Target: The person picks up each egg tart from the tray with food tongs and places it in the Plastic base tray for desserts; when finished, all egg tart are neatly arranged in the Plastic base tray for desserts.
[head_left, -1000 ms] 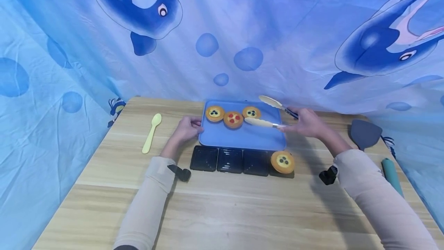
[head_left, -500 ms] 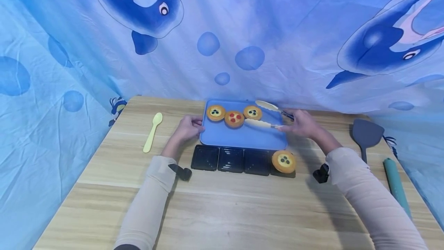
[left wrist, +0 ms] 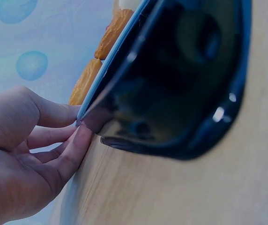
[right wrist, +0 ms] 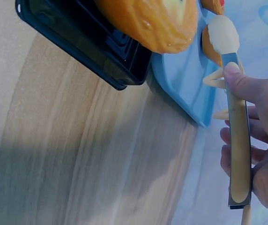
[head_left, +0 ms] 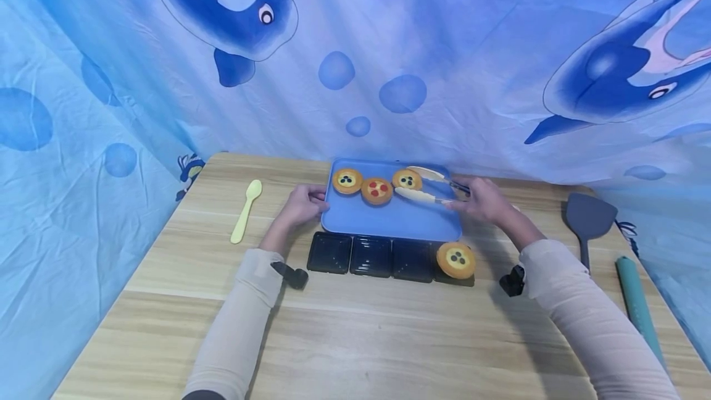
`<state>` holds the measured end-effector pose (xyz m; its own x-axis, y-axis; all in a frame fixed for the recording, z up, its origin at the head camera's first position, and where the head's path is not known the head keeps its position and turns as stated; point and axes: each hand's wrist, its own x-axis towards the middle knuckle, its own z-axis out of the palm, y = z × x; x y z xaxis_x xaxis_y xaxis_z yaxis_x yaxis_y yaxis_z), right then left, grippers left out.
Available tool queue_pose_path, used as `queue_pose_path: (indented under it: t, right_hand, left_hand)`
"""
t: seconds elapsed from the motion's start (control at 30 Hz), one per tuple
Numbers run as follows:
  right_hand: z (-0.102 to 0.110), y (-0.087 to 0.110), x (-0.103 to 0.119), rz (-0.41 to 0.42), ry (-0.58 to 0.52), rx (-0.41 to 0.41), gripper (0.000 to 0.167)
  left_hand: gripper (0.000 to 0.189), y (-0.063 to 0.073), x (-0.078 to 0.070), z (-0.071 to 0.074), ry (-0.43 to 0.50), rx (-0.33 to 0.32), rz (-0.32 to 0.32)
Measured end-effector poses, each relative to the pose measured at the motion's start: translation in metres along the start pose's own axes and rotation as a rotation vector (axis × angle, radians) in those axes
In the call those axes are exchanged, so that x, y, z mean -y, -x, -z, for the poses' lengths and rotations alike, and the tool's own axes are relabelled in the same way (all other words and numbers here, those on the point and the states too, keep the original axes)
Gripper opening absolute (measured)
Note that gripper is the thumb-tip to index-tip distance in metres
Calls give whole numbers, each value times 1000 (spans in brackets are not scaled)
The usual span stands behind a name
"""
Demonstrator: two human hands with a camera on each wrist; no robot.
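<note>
My left hand (head_left: 302, 205) pinches the left edge of a blue tray (head_left: 389, 221) between thumb and fingers, as the left wrist view shows. Three toy egg tarts lie on that tray: a left one with dark dots (head_left: 347, 181), a middle one with red dots (head_left: 377, 192) and a right one with dark dots (head_left: 407, 178). With my right hand (head_left: 486, 201) I grip a pair of tongs (head_left: 418, 195), thumb on one arm and fingers on the other. The cream tips of the tongs stand apart on either side of the right tart.
In front of the blue tray is a black sectioned tray (head_left: 371, 257); another dark-dotted tart (head_left: 456, 260) sits in its rightmost section. A pale yellow spoon (head_left: 246, 212) lies left. On the right are a dark grey spatula (head_left: 590, 216) and a teal cylinder (head_left: 639, 304).
My right hand has moved the tongs left and down, and their tips have come closer together around the right tart. My left hand keeps its hold on the tray edge.
</note>
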<state>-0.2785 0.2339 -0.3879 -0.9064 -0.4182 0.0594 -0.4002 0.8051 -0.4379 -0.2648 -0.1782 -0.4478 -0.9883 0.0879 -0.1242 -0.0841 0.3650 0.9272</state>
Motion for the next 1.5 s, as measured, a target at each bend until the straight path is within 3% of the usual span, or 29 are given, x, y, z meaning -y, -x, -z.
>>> queue_pose_path:
  t: [0.4, 0.6, 0.9, 1.13, 1.5]
  right_hand:
    - [18, 6, 11, -20, 35, -20, 67]
    - [27, 19, 18, 41, 87, -50, 66]
    - [47, 64, 40, 157, 166, -58, 62]
    - [53, 97, 54, 252, 193, -117, 58]
    - [52, 131, 62, 302, 188, -167, 58]
  left_hand:
    - [49, 1, -2, -1, -9, 0, -16]
    - [48, 1, -1, -1, -21, 1, -23]
    - [49, 3, -2, -2, -23, -1, -7]
    - [50, 4, 0, -1, 21, -1, 15]
    - [50, 2, -2, -3, -6, -9, 0]
